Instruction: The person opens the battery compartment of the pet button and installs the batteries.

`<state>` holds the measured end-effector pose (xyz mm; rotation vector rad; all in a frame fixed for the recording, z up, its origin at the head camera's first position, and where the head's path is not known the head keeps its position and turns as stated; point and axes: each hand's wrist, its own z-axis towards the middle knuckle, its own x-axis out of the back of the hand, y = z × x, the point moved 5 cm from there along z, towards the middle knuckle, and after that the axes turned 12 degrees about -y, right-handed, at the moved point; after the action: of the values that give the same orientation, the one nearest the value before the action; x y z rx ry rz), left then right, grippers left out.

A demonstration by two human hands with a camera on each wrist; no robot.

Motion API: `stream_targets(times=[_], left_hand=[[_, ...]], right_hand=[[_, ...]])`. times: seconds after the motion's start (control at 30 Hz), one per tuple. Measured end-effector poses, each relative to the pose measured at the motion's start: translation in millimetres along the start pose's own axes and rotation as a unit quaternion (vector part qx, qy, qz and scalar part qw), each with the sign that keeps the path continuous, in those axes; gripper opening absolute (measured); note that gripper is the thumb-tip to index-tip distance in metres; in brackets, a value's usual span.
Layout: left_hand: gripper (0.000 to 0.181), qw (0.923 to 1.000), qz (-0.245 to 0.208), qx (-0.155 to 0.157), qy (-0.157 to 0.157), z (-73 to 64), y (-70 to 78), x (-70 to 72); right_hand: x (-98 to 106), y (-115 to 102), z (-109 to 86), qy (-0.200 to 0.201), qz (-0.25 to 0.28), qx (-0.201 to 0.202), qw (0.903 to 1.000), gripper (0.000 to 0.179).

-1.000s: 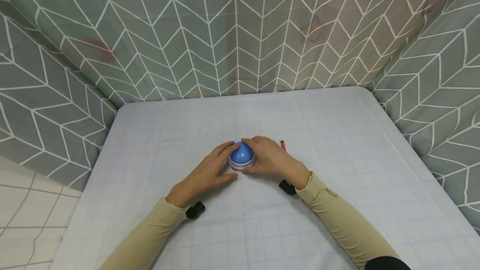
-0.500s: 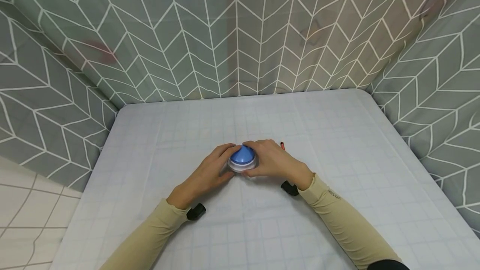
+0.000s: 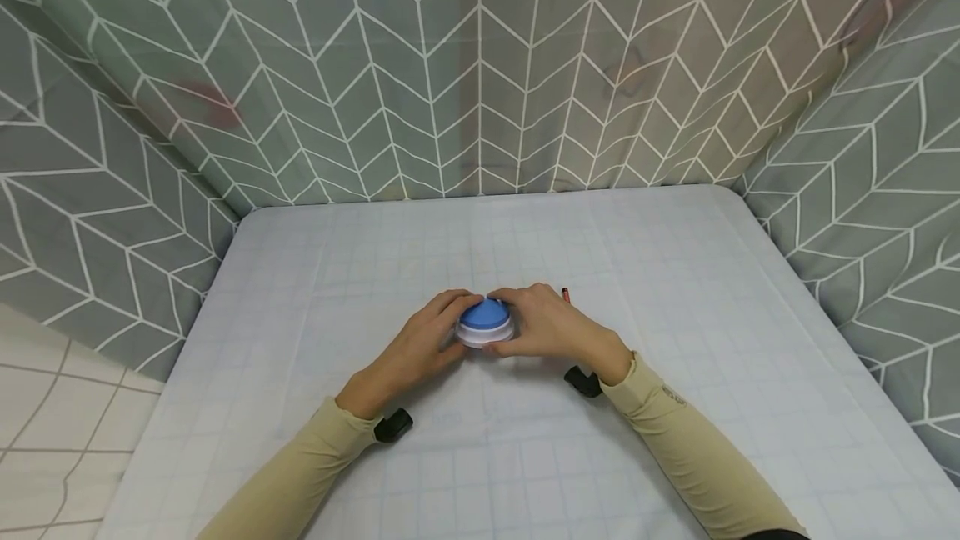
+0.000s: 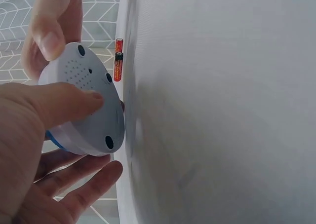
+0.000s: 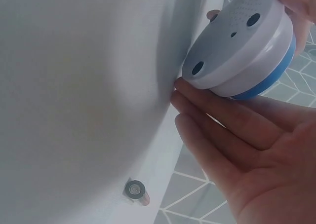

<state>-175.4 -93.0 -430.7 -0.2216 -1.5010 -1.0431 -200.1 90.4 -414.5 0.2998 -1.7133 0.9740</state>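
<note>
A round push button [image 3: 484, 317] with a blue domed top and a white base is held between both hands at the middle of the table. Its far side tips up, so the left wrist view shows the white underside [image 4: 101, 128] with speaker holes and dark round feet. My left hand [image 3: 416, 344] grips one side, thumb lying across the underside and fingers around the edge. From the other side my right hand [image 3: 547, 323] holds it with the thumb at the base. In the right wrist view its fingers [image 5: 217, 130] extend below the button's rim.
A red and black battery [image 4: 118, 61] lies on the white table cover [image 3: 480, 457], just beyond my right hand. Grey curtains with white lines [image 3: 450, 65] hang along the back and both sides. Pale floor tiles [image 3: 60, 423] show at lower left.
The left thumb has closed in from beside the button onto it. The button's tilt has changed, its blue dome looking flatter. The battery stays in place.
</note>
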Motion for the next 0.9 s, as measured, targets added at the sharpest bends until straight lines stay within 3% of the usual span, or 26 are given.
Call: stream_targets(times=[0.3,0.9], left_hand=[[0.065,0.9997,-0.008,-0.016,0.016,-2.4,0.8,-1.3],[0.044,0.9979,-0.052,-0.003,0.040,-3.3,0.2,0.3]], right_hand=[[-1.7,-0.9,-6.1,-0.017,0.050,-0.010,0.9985,0.063],[-1.4,-5.3,-11.4,-0.036,0.122,-0.014,0.9918,0.048]])
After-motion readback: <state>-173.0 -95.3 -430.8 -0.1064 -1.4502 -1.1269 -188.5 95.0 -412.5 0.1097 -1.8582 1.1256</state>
